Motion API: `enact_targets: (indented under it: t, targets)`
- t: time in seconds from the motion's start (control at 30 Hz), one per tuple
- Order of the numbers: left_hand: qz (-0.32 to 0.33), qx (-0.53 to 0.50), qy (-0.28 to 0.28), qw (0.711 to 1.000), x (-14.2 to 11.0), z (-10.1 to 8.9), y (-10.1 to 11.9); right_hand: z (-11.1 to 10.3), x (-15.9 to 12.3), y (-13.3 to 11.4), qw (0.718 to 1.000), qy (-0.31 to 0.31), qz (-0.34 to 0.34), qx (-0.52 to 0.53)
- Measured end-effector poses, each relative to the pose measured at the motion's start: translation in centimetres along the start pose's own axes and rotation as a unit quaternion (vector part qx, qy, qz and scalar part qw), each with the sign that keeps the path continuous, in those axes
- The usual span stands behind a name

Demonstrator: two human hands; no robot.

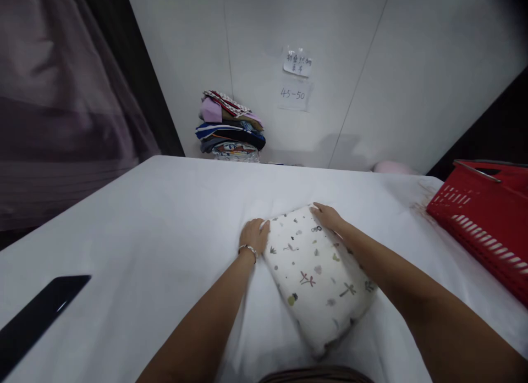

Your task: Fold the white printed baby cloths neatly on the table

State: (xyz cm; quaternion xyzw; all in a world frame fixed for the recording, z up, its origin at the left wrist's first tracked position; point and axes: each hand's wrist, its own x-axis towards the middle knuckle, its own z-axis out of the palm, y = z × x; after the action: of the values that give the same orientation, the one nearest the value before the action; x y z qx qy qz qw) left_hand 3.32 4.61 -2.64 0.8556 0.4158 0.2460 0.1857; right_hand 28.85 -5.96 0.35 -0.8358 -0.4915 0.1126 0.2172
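A folded white cloth (303, 262) printed with palm trees, pineapples and leaves lies at an angle on the white-covered table, close to my body. My left hand (253, 237), with a silver bracelet on the wrist, grips its far left corner, thumb on top and the other fingers partly hidden. At the far right corner, my right hand (325, 215) holds the cloth's edge between thumb and fingers. The cloth's right side is partly covered by my right forearm.
A red plastic basket (482, 212) with a metal handle stands on the table's right side. A dark flat object (41, 317) lies at the left. Behind the table, a stack of folded fabrics (231, 125) rests against the wall, below and left of paper notes (295, 94). A curtain (61, 97) hangs at left.
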Motion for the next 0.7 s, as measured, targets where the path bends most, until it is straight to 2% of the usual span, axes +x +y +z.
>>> enact_targets:
  t: [0.13, 0.23, 0.3, 0.47, 0.57, 0.7]
  targets:
    - [0.005, 0.009, 0.0, 1.0, 0.2, 0.1, -0.1, -0.2, -3.6, 0.2, 0.999, 0.007, -0.044, -0.01]
    - [-0.004, 0.019, -0.012, 1.0, 0.3, -0.1, 0.0, 0.1, -5.6, 0.5, 0.996, -0.06, -0.066, 0.011]
    - [-0.013, 0.019, -0.021, 0.999, 0.2, -0.2, 0.1, -0.1, -6.1, 0.8, 0.994, -0.086, -0.031, 0.061]
    - [-0.044, -0.027, -0.037, 0.998, 0.3, -0.5, 0.3, -2.7, -7.8, 2.5, 0.98, -0.026, 0.069, 0.187]
    - [-0.087, -0.095, -0.07, 0.989, 0.5, -1.2, 0.6, -4.2, -11.0, 3.9, 0.971, -0.033, 0.116, 0.204]
    - [-0.161, -0.156, -0.091, 0.97, -0.1, -3.1, 1.4, -5.0, -15.5, 5.1, 0.971, -0.053, 0.124, 0.197]
